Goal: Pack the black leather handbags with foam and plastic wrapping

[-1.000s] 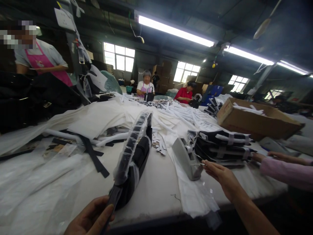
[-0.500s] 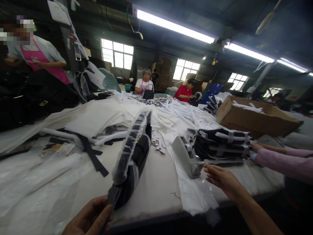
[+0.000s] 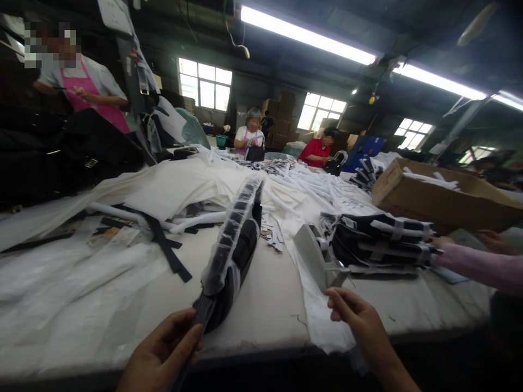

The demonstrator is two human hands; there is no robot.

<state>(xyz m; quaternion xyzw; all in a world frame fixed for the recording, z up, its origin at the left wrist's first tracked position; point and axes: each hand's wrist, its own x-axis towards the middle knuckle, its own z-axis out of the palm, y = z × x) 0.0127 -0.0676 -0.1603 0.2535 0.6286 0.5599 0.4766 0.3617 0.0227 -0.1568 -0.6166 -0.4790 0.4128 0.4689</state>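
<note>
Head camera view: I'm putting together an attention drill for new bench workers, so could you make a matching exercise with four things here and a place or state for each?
Things
1. partly plastic-wrapped black bag
2. tape dispenser
3. cardboard box
4. stack of black bags

Places and states
A. open-topped, with white strips inside
B. grey, just beyond the right hand
C. a pink-sleeved arm at its right end
D. held up at its lower end by the left hand

Right pairs: 1-D, 2-B, 3-A, 4-C
</note>
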